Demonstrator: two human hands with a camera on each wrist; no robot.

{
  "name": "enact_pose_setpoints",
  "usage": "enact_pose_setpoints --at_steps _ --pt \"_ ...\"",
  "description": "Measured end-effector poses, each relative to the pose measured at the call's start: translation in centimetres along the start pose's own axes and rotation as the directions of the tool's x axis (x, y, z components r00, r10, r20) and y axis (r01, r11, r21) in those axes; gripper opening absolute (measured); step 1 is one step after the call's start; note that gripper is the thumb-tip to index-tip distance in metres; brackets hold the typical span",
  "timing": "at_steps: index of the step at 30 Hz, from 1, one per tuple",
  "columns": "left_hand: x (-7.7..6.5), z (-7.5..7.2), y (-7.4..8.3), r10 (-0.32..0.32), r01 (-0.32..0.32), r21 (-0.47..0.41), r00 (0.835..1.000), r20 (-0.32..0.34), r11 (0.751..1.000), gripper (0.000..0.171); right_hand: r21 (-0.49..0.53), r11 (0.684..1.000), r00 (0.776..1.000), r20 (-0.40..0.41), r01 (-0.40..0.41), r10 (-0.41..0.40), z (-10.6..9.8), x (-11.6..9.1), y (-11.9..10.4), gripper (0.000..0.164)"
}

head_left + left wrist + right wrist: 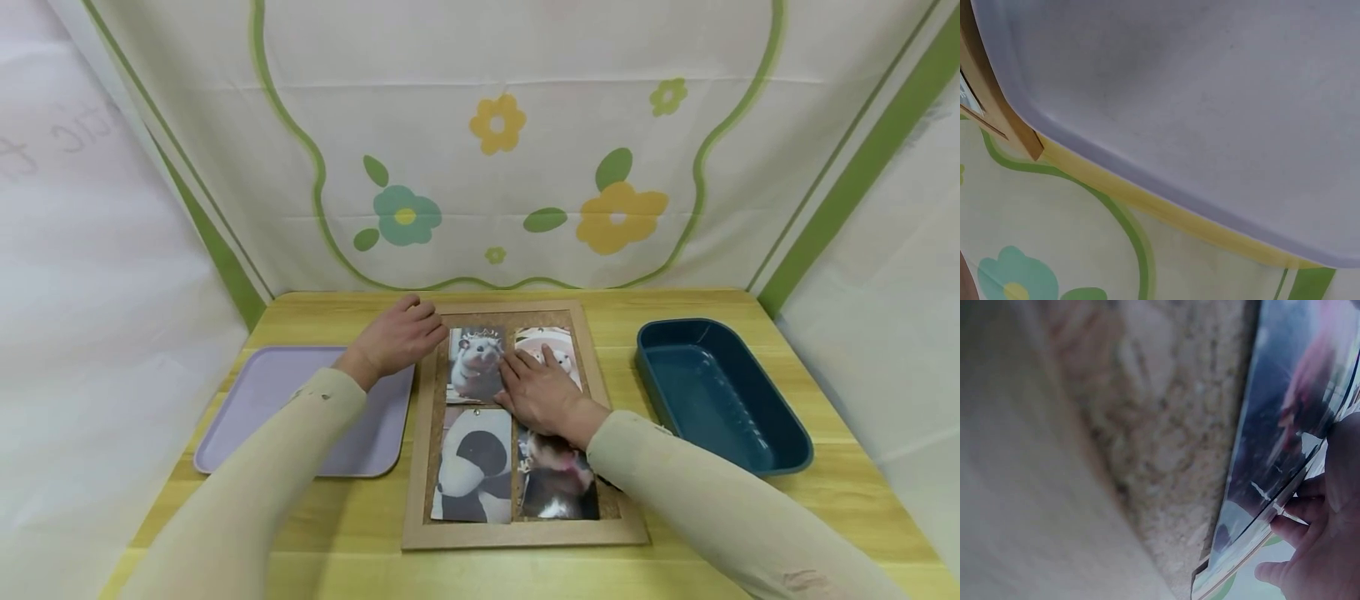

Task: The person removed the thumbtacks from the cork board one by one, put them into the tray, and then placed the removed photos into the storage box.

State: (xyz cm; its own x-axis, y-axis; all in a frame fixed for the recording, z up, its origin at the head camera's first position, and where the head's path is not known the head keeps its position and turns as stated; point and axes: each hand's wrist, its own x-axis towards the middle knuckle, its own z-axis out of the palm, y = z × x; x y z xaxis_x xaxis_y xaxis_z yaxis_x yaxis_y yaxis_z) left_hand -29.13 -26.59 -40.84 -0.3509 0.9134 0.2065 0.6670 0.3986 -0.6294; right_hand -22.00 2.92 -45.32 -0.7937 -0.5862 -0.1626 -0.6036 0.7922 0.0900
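A wood-framed cork board [525,535] lies on the table with photo cards on it. My right hand [542,392] rests with its fingers spread over the inner edges of the cards, partly hiding the upper right card [564,343], which shows a white plate-like shape. Under its wrist is a dark glossy card [558,483]. My left hand [400,337] is held near the board's upper left edge, fingers loosely bent and nothing seen in them. The hamster card [474,371] is beside it. Below that lies a panda card [474,462] with a pin near its top.
A lavender tray [255,400] lies left of the board, partly under my left forearm. To the right stands a dark teal bin [701,392]. A white flowered cloth [465,50] hangs behind the table [337,533], with white cloth at both sides.
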Motion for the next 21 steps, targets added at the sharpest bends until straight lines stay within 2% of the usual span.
enact_pose_setpoints --at_steps 5,8,10,15,17,21 --pt "-1.1 -0.4 0.5 -0.031 0.031 -0.03 0.999 0.012 0.999 0.005 -0.006 1.0 1.0 -0.009 0.006 -0.006 -0.1 -0.1 0.0 0.069" --pt "-1.9 -0.5 0.8 -0.051 0.051 -0.046 0.999 -0.011 0.998 0.001 -0.006 1.0 1.0 -0.002 0.005 -0.005 0.0 -0.1 0.0 0.069" --pt "-2.4 -0.6 1.0 -0.062 0.06 -0.051 0.998 -0.031 0.997 0.004 -0.007 1.0 1.0 -0.001 0.004 -0.004 0.0 -0.1 0.0 0.069" --pt "-4.1 -0.9 0.9 -0.056 0.054 -0.058 0.998 -0.04 0.997 0.004 0.0 1.0 1.0 -0.002 -0.002 0.002 0.0 0.0 0.0 0.069" --pt "-5.0 -1.1 0.9 -0.047 0.044 -0.063 0.998 -0.036 0.997 0.013 0.004 1.0 1.0 0.0 -0.003 0.003 0.0 0.0 0.0 0.069" --pt "-6.8 -1.3 0.8 -0.039 0.036 -0.085 0.999 -0.037 0.996 0.044 0.003 1.0 1.0 0.01 -0.004 0.004 -0.1 -0.1 -0.1 0.069"
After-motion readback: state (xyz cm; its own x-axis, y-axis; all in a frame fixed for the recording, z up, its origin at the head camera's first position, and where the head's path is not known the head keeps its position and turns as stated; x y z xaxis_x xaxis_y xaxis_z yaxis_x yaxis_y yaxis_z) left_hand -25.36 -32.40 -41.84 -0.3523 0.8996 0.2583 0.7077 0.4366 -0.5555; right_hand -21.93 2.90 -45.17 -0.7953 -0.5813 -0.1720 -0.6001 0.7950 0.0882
